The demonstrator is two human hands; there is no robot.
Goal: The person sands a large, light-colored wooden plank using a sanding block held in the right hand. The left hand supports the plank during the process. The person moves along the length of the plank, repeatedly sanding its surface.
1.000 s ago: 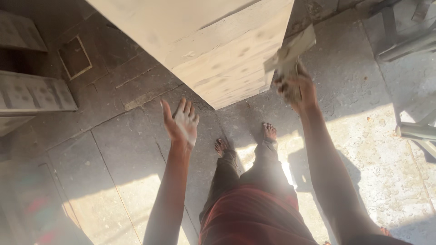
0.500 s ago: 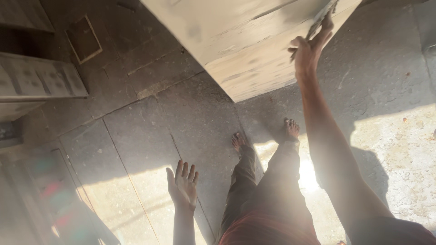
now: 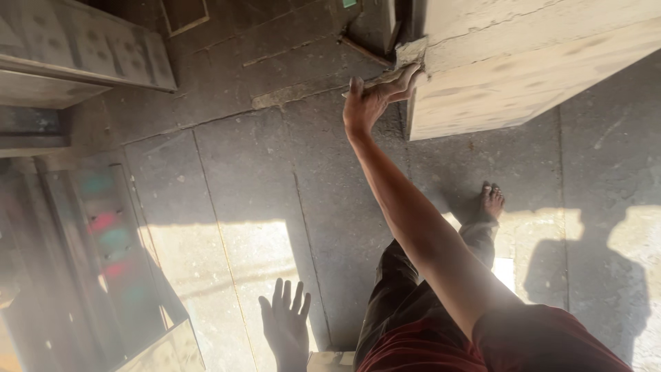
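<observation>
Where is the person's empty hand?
In the head view, the open left hand hangs low at the bottom centre-left, fingers spread above the sunlit grey stone floor, beside the dark-trousered leg.

Harsh low sun – hazy glare, long shadows

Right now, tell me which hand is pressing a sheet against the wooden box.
The right hand, raised, presses a worn sheet against the box corner. The left hand hangs low over the floor, fingers spread, touching nothing.

You are standing on a grey stone floor (image 3: pixel 261 172) of large slabs; your bare foot (image 3: pixel 491 203) is resting on it; sunlight is falling across it beside a metal rack (image 3: pixel 103 255).
</observation>
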